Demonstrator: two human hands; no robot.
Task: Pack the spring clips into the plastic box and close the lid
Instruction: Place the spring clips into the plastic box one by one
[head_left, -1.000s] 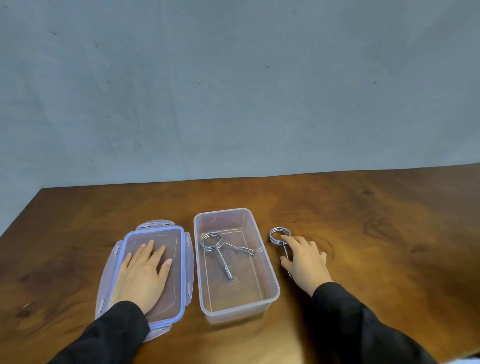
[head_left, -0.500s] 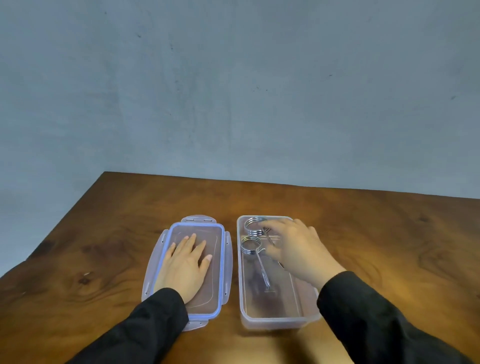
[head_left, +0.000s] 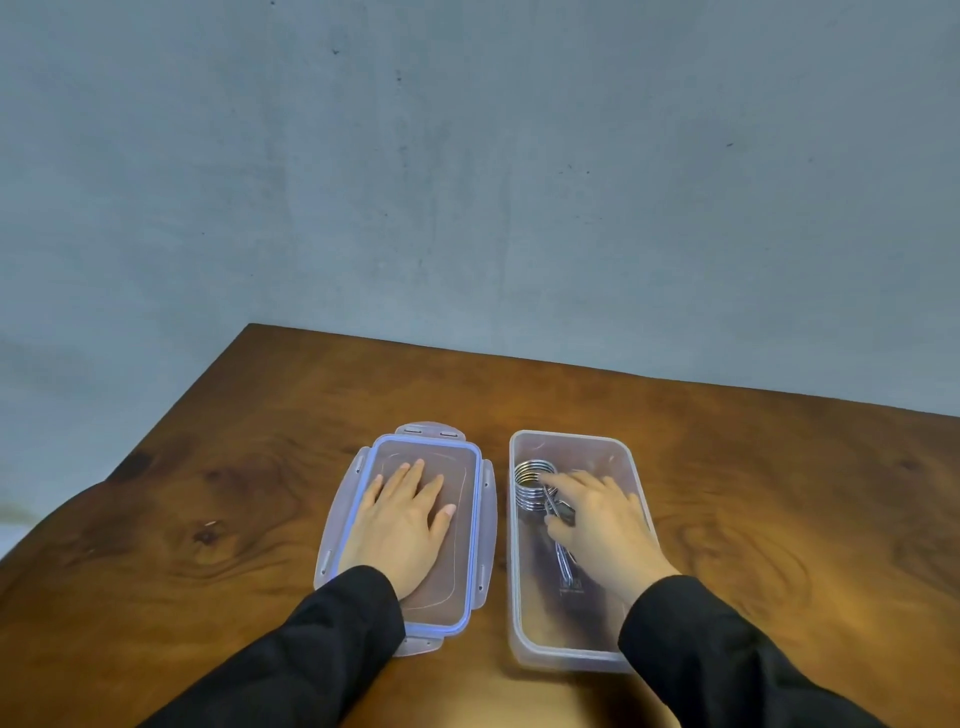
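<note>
A clear plastic box (head_left: 522, 597) stands open on the wooden table. Inside it, two metal spring clips (head_left: 531, 487) lie with their coils stacked at the far left end, their wire handles running toward me. My right hand (head_left: 602, 525) is down inside the box, thumb and fingers pinched on the handles of the top clip. To the left lies the lid (head_left: 470, 519), clear with a blue seal rim and side latches. My left hand (head_left: 402, 525) rests flat on the lid, fingers spread.
The wooden table (head_left: 779, 519) has its left edge and far left corner close to the lid. A grey wall rises behind the table. Both sleeves are black.
My right hand picked the clip off the table right of the box and carried it into the box, onto the first clip. The camera view swung, left hand unmoved.
</note>
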